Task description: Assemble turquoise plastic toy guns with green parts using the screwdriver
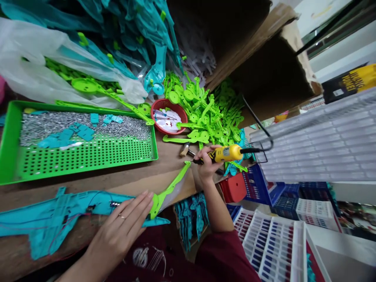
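My right hand (207, 162) is wrapped round a yellow and black electric screwdriver (226, 153). The tool's tip points left, toward the upper end of a long lime-green plastic arm (173, 186); whether it touches cannot be made out. Flat on the work lies my left hand (123, 221), fingers stretched out and together, fingertips at the wide round end of the green arm. Under and beside that hand is a teal plastic housing (73, 207) with thin wires and a small metal part. A clear or grey strip runs along the green arm's lower edge.
A green perforated tray (88, 160) with screws and teal pieces lies at left. Behind are a red basket (169, 131), piled lime-green parts (202, 107), teal parts (117, 27) and a hammer (185, 150). Crates (270, 243) stand at lower right; the screwdriver's cord (264, 133) loops upward.
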A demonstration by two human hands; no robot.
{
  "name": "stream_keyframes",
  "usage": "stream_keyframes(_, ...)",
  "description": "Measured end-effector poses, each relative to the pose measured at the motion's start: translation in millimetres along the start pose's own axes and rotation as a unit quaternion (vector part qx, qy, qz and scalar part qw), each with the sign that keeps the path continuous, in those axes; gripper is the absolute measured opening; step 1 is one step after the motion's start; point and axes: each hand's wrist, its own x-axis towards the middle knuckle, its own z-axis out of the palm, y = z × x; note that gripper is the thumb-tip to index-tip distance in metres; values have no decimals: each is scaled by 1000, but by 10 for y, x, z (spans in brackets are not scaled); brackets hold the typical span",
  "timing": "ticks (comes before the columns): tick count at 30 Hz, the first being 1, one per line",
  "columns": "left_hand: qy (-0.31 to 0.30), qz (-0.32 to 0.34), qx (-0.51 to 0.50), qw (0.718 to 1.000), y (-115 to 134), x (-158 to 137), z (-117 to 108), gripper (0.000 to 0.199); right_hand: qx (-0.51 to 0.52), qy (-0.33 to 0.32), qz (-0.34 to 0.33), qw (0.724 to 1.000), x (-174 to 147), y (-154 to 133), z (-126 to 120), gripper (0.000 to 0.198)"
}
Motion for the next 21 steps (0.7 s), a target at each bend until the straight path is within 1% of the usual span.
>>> stream_keyframes(2,-12,-9,-2,1000,5,55,-86,36,28,-17,-42,999,45,-188,59,30)
stream_keyframes(4,-28,-22,-32,999,-19,203,-215,42,67,-49,-65,994,100,-430,195,29)
stream_keyframes(5,-26,-39,-58,997,-41,318,-286,46,87,-70,-68,991,123,-552,291,28)
stream_keyframes(6,-18,-63,-90,994,-71,456,-356,48,109,-92,-67,987,138,-665,401,27)
stream_keyframes(7,3,-93,-119,989,-110,611,-421,49,132,-115,-65,982,143,-763,521,26)
stream_keyframes(9,37,-119,-178,976,-222,930,-531,49,173,-156,-59,971,123,-900,769,25)
stream_keyframes(10,44,-116,-205,971,-299,1070,-576,45,191,-171,-55,965,103,-938,886,26)
stream_keyframes(12,21,-103,-225,969,-499,1263,-657,27,221,-192,-41,955,57,-959,1091,28)
stream_keyframes(14,-13,-90,-196,977,-742,1315,-737,21,254,-206,-28,945,30,-930,1239,32)
stream_keyframes(15,-26,-87,-151,984,-869,1296,-778,22,270,-209,-25,940,28,-904,1292,34)
stream_keyframes(17,-43,-93,-28,994,-1102,1216,-859,26,291,-210,-29,933,43,-843,1365,37)
stream_keyframes(19,-39,-104,72,991,-1262,1153,-913,29,297,-200,-35,933,67,-780,1420,40)
stream_keyframes(20,-29,-104,82,991,-1304,1148,-921,26,293,-194,-33,936,75,-750,1449,41)
stream_keyframes(21,-19,-97,61,993,-1323,1163,-914,24,287,-189,-26,939,78,-722,1481,41)
